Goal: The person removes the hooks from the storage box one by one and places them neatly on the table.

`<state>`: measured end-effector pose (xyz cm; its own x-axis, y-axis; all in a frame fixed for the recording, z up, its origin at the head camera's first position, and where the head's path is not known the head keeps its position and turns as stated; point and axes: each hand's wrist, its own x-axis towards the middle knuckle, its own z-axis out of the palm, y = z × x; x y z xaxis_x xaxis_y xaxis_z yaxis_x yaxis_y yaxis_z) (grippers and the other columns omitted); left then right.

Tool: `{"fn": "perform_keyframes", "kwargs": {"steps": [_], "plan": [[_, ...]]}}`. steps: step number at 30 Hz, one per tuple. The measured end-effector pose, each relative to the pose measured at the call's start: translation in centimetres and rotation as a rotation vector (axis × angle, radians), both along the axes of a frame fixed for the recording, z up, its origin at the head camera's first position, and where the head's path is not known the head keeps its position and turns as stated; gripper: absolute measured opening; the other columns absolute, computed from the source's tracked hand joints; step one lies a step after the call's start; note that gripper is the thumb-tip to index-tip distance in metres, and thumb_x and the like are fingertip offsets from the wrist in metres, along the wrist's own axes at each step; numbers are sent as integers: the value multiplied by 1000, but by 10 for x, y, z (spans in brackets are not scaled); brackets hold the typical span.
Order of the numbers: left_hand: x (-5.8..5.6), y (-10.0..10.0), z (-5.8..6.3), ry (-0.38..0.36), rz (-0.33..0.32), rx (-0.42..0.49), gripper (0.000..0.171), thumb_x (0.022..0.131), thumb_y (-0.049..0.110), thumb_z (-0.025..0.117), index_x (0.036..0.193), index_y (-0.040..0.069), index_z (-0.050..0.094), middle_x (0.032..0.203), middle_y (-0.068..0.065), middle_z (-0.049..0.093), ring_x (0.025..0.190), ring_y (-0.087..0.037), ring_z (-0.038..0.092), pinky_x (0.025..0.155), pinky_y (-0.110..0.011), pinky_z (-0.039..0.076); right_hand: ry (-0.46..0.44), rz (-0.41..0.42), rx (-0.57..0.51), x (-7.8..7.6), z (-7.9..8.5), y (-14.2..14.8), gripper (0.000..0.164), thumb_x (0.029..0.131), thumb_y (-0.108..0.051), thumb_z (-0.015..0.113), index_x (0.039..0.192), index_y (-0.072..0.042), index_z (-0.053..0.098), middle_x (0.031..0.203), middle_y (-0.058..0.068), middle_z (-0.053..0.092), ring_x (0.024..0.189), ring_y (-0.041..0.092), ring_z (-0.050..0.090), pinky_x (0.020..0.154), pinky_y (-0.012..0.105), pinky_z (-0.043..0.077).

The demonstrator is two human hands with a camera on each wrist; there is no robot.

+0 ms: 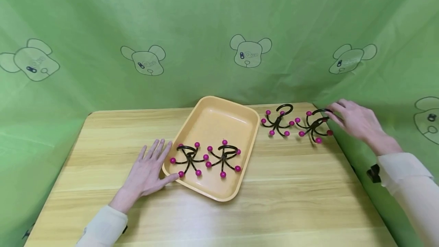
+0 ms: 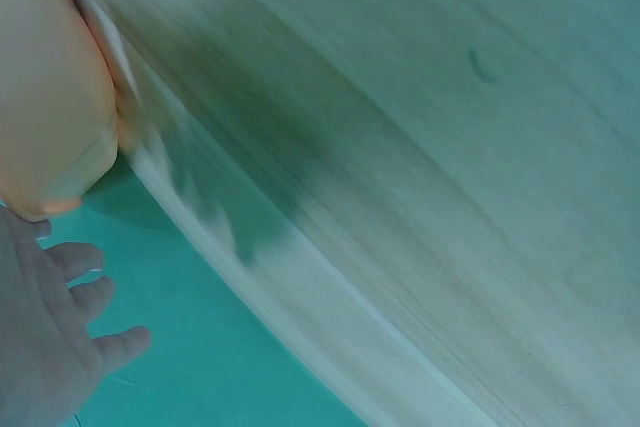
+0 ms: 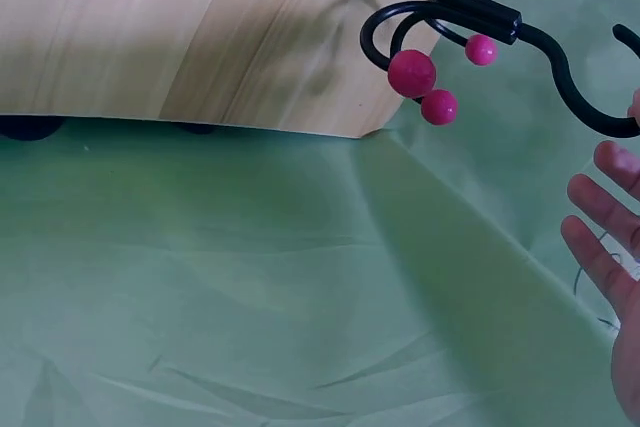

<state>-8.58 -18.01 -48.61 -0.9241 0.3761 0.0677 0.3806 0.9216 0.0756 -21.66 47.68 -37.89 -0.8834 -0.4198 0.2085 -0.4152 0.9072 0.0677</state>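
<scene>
At the table's far right corner my right hand [image 1: 358, 121] pinches the curved top of a black multi-arm hanging hook [image 1: 314, 125] with pink ball tips. In the right wrist view that hook [image 3: 490, 17] hangs from thumb and forefinger, while the other fingers [image 3: 605, 212] stand out loosely. A matching hook [image 1: 277, 123] stands just left of it on the table. My left hand [image 1: 145, 174] lies with fingers straight and spread at the left edge of a yellow tray [image 1: 209, 115], thumb over the rim. Inside the tray's near half sit a left hook [image 1: 189, 158] and a right hook [image 1: 224, 157].
The wooden table [image 1: 291, 201] carries the tray at its middle, turned at an angle. Behind and beside it hangs a green curtain [image 1: 199, 18] with printed bear faces. The table's right edge runs close under my right forearm.
</scene>
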Motion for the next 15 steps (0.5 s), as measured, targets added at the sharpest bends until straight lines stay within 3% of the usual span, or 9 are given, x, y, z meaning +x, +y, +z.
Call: {"fn": "perform_keyframes", "kwargs": {"steps": [8, 15], "plan": [[0, -1, 0, -7, -1, 6, 107, 92, 80, 52, 170, 14, 20, 173, -20, 30, 162, -39, 28, 131, -64, 28, 4, 5, 18, -7, -7, 10, 30, 104, -22, 64, 130, -8, 67, 119, 26, 69, 96, 42, 70, 46, 34, 49], [-2, -2, 2, -11, -6, 10, 106, 93, 80, 52, 169, 13, 20, 172, -20, 30, 162, -39, 29, 131, -64, 28, 40, 40, 20, -14, -12, 17, 26, 99, -15, 70, 125, -9, 69, 106, 21, 70, 81, 33, 67, 44, 31, 46]]}}
